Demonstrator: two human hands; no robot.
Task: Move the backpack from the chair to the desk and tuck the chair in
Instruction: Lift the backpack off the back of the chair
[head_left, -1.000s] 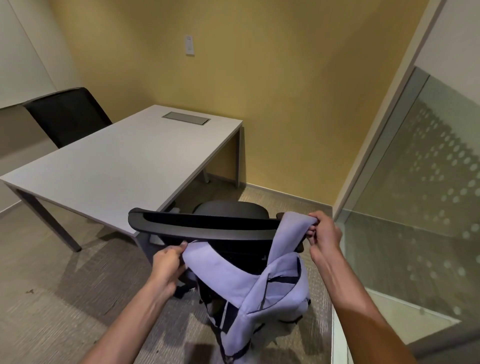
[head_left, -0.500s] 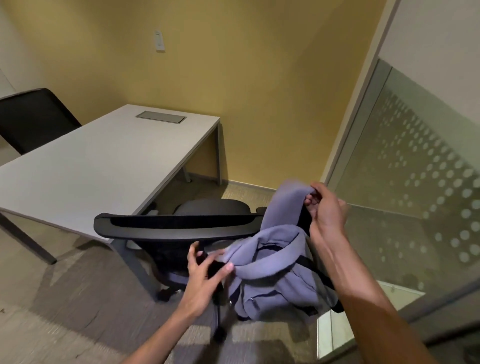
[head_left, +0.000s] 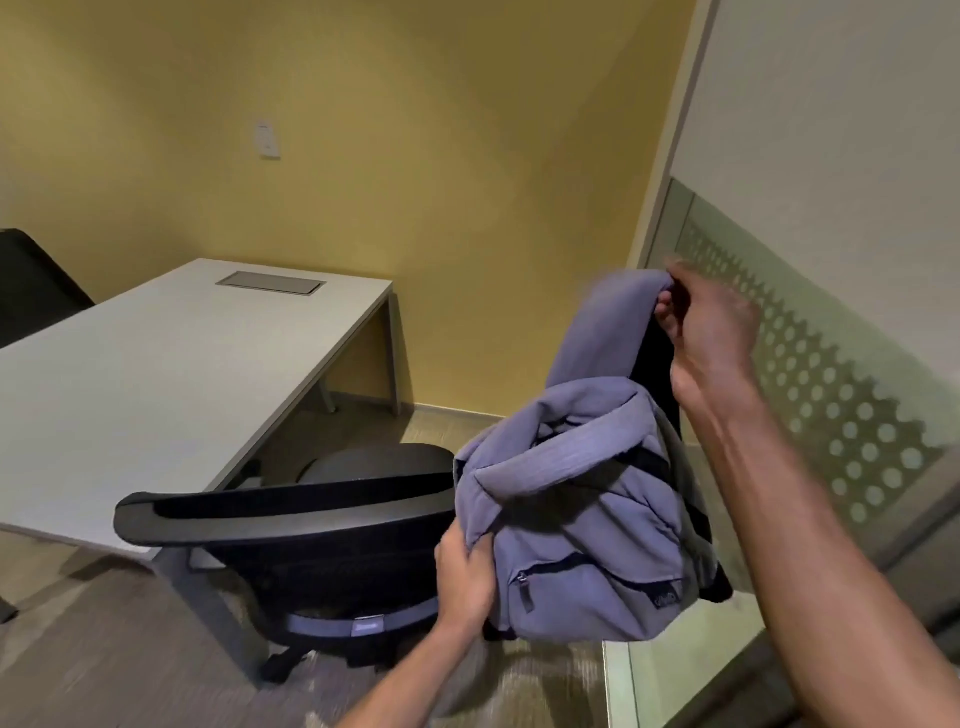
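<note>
A lavender backpack (head_left: 582, 530) with dark straps hangs in the air to the right of the black office chair (head_left: 291, 525), clear of its backrest. My right hand (head_left: 711, 332) grips one shoulder strap high up. My left hand (head_left: 465, 577) clutches the pack's left side beside the front zip pocket. The chair faces the white desk (head_left: 156, 374), with its backrest towards me and its seat partly under the desk's near right corner.
A second black chair (head_left: 31, 286) stands at the far left behind the desk. A frosted glass partition (head_left: 831, 395) runs along the right. A yellow wall closes the back. The floor is grey carpet.
The backpack has come off the chair's backrest and risen up and to the right. My left hand has taken hold of its side, after reaching open-fingered half a second ago.
</note>
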